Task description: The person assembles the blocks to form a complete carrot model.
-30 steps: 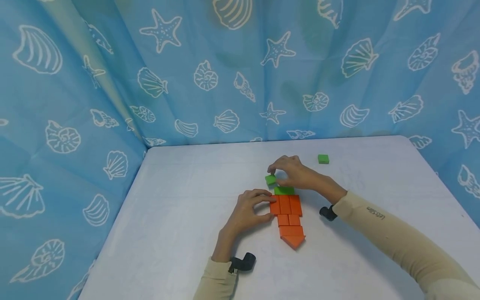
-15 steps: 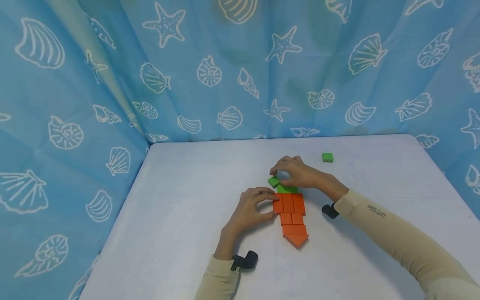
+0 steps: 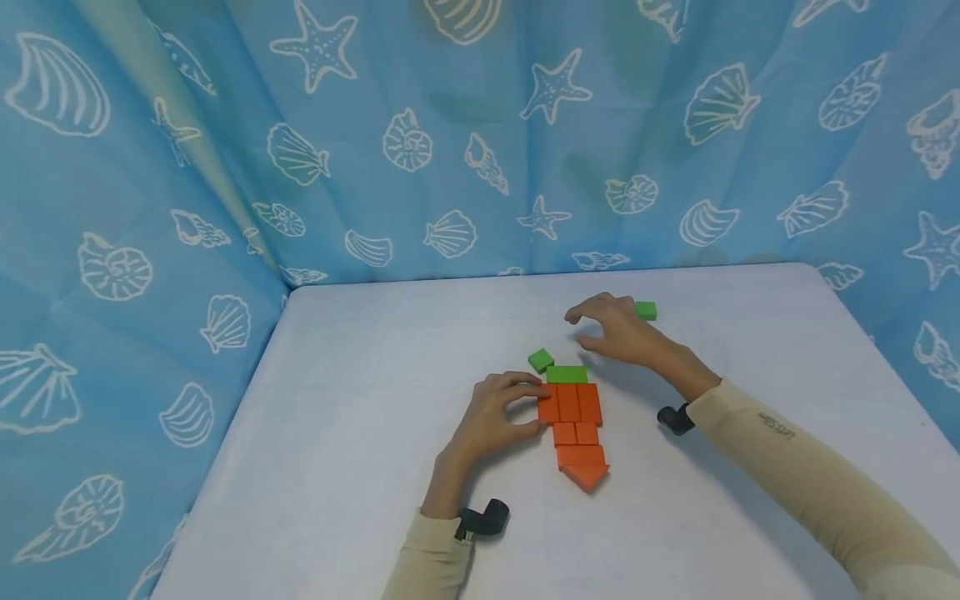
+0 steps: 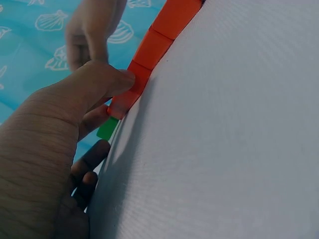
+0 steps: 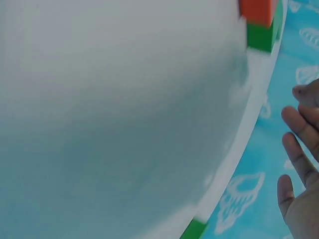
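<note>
Flat orange blocks [image 3: 568, 404] form a figure on the white table, with three side by side at its far end. My left hand [image 3: 491, 417] holds the leftmost of these between thumb and forefinger; in the left wrist view its thumb [image 4: 124, 81] lies against the orange side. A green rectangular block [image 3: 566, 374] lies along the far edge of the three. At its left corner sits a small green square block [image 3: 541, 360], turned like a diamond. Beyond and to the right, my right hand [image 3: 618, 329] is raised with parted fingers, holding nothing.
Another small green block [image 3: 646, 311] lies near the table's far edge, partly behind the right hand. Nearer me, two small orange blocks [image 3: 575, 433] and a pointed orange piece [image 3: 585, 475] continue the figure. A blue shell-print curtain [image 3: 450, 167] hangs behind the table [image 3: 337, 417].
My right hand has let go of the small green block and moved right, toward the other green block. The released block lies turned at the corner. My left hand stays at the orange blocks.
</note>
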Available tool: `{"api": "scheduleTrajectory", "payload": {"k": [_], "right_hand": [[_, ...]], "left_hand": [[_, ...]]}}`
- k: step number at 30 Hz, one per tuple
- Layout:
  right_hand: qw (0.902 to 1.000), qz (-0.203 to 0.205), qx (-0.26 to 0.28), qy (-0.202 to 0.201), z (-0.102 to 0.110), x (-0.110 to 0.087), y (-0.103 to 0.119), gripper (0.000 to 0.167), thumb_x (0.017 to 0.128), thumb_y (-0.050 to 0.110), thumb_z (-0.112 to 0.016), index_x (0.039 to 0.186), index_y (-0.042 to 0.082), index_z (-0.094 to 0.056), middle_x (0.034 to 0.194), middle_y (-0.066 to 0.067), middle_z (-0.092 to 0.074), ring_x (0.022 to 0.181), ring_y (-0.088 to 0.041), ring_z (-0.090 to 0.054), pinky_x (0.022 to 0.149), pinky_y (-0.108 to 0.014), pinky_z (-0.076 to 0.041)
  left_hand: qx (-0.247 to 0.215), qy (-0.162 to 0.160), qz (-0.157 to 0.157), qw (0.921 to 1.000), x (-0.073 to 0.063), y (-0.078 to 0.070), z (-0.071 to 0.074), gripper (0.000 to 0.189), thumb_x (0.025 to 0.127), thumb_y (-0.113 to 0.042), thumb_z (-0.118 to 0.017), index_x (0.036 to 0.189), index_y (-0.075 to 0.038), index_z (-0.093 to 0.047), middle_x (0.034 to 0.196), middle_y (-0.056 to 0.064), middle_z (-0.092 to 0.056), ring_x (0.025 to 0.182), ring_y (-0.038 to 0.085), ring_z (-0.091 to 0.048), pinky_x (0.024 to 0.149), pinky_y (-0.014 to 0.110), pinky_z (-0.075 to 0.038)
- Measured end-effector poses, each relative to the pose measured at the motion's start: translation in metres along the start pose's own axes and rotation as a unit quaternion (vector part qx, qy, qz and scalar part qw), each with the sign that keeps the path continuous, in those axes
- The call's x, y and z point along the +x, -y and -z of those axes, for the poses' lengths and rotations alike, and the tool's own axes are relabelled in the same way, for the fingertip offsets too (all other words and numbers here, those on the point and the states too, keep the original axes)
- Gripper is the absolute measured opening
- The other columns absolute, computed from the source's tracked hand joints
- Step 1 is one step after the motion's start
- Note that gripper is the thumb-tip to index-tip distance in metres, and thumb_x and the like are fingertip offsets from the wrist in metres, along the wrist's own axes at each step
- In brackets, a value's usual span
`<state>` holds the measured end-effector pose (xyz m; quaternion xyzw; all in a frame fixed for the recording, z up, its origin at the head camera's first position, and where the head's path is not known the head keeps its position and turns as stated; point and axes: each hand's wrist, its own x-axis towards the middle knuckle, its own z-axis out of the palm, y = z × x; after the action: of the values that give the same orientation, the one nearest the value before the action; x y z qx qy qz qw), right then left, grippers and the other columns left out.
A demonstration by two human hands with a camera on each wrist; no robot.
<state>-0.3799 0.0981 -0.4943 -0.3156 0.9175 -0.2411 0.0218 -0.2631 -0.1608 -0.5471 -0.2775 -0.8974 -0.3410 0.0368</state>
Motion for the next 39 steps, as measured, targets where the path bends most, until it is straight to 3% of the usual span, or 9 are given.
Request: {"api": "scheduleTrajectory", "payload": {"k": [4, 12, 21, 30, 39], "right_hand": [[0.9986, -0.046, -0.019, -0.019, 0.007, -0.006, -0.021, 0.039, 0.09, 0.013, -0.072, 0.128, 0.005, -0.064, 0.125, -0.013, -0.064, 0.126, -0.037, -0.044, 0.094, -0.059, -0.028], [0.9905, -0.128, -0.024, -0.046, 0.017, -0.017, -0.06, 0.049, 0.088, 0.014, -0.073, 0.134, 0.005, -0.059, 0.133, -0.018, -0.059, 0.13, -0.039, -0.038, 0.095, -0.061, -0.023], [0.9844, -0.169, -0.031, -0.038, 0.026, -0.027, -0.085, 0.055, 0.087, 0.01, -0.072, 0.138, 0.0, -0.054, 0.138, -0.024, -0.052, 0.13, -0.044, -0.034, 0.093, -0.062, -0.021], [0.9813, -0.188, -0.024, -0.033, 0.03, -0.034, -0.092, 0.052, 0.086, 0.007, -0.072, 0.134, -0.003, -0.056, 0.124, -0.023, -0.06, 0.124, -0.043, -0.038, 0.095, -0.064, -0.019], [0.9804, -0.189, -0.007, -0.055, 0.029, -0.037, -0.078, 0.05, 0.084, 0.012, -0.075, 0.13, -0.002, -0.059, 0.118, -0.021, -0.063, 0.121, -0.042, -0.043, 0.094, -0.062, -0.021]], "left_hand": [[0.001, 0.007, 0.011, 0.9999, 0.0, -0.001, 0.001, 0.038, 0.088, -0.03, -0.075, 0.125, -0.024, -0.07, 0.134, -0.006, -0.057, 0.124, 0.017, -0.047, 0.103, 0.044, -0.034], [0.009, 0.002, 0.004, 0.9999, -0.001, -0.001, -0.001, 0.038, 0.088, -0.03, -0.075, 0.125, -0.025, -0.071, 0.134, -0.006, -0.057, 0.123, 0.016, -0.048, 0.1, 0.043, -0.036], [0.014, 0.004, 0.007, 0.9999, -0.001, 0.0, -0.003, 0.039, 0.088, -0.032, -0.076, 0.126, -0.026, -0.07, 0.135, -0.006, -0.056, 0.124, 0.015, -0.047, 0.103, 0.044, -0.035], [0.007, 0.002, 0.002, 1.0, 0.0, -0.002, -0.003, 0.039, 0.087, -0.031, -0.076, 0.125, -0.024, -0.07, 0.135, -0.006, -0.057, 0.124, 0.016, -0.047, 0.101, 0.044, -0.035], [-0.001, 0.005, 0.013, 0.9999, 0.0, -0.002, -0.001, 0.038, 0.087, -0.031, -0.076, 0.125, -0.024, -0.07, 0.135, -0.007, -0.057, 0.125, 0.016, -0.046, 0.102, 0.044, -0.035]]}}
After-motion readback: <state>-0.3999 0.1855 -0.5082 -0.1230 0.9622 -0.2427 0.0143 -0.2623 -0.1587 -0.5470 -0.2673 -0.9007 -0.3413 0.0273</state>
